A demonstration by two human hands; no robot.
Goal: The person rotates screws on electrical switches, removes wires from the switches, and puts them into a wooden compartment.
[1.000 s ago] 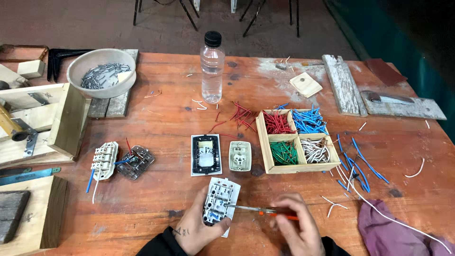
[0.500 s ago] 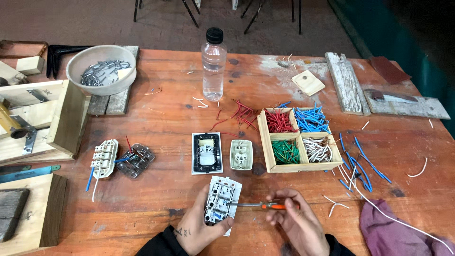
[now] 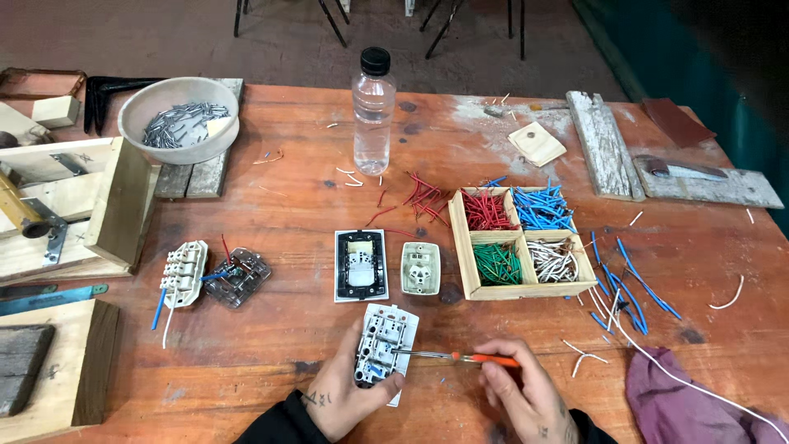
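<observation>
Wooden worktable (image 3: 271,345), wire-strewn: white switch module (image 3: 383,344) is gripped upright at the near edge by the left hand (image 3: 349,395); orange-handled screwdriver (image 3: 460,357) is pinched by the right hand (image 3: 526,396), tip at a terminal. Blade best kept square, module steadied.

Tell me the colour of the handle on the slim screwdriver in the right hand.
Orange, clearest in the head view: the slim screwdriver held by the right hand.

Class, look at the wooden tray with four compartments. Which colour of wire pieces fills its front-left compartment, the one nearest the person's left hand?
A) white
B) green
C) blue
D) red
B: in the wooden tray, the green wire pieces fill the front-left compartment.
</observation>
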